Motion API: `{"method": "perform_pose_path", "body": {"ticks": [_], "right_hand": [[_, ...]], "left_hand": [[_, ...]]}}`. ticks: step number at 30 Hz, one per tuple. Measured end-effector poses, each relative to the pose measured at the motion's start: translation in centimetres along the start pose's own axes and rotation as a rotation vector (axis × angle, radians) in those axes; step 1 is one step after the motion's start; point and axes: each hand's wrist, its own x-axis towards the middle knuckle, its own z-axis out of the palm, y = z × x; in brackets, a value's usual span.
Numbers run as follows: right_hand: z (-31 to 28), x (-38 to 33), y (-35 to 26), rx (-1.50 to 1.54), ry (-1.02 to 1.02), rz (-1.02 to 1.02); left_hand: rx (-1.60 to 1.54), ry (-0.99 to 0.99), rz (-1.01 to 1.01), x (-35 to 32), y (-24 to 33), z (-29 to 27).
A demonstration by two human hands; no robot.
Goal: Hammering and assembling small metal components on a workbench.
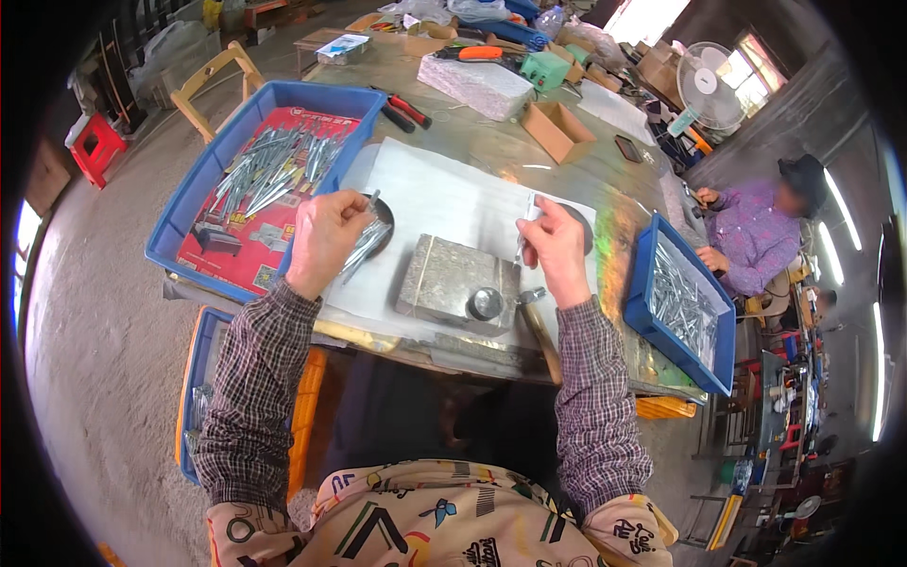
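Grip of the left hand (331,236), head view: narrow, with thumb and fingertips pinched about a thin metal rod, the left rod (376,197), of which a short end is exposed beyond the fingertips. Its remainder cannot be told apart from the loose rods (359,253) contained in a dark round dish (383,238) just beside the fingers. Grip of the right hand (557,248): likewise narrow. The right rod (521,248) is pinched between thumb and fingers, with portions exposed above and below the grip. Its lower end is located near the far right corner of a grey metal block (453,281); whether contact is made cannot be determined. A second dark dish (584,222) is partly covered by the right hand.

The block is set between the hands, toward the body, with a round metal knob (485,302) at its near side. A hammer (540,335) is laid just right of the block. Block and dishes are supported on a white sheet (430,180) spread over the counter (463,142). Further rods are held in a left blue tray (194,272) and a right blue tray (661,354).
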Motion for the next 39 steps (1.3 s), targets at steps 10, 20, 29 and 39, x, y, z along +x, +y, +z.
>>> {"method": "perform_pose_path", "body": {"ticks": [10, 20, 29, 39], "right_hand": [[1.1, 4.8, 4.9, 0.021, -0.124, 0.158], [2.2, 5.8, 7.3, -0.199, -0.128, 0.181], [1.4, 3.2, 6.2, -0.319, -0.101, 0.054], [-1.8, -3.4, 4.9, -0.388, 0.041, -0.088]], "left_hand": [[0.641, -0.049, 0.102, -0.1, -3.6, 2.2], [0.704, -0.044, 0.129, 0.1, -5.2, 2.6], [0.675, -0.022, 0.118, -1.1, -3.2, 2.2], [0.786, -0.127, 0.084, -1.4, -3.0, 2.8]]}}
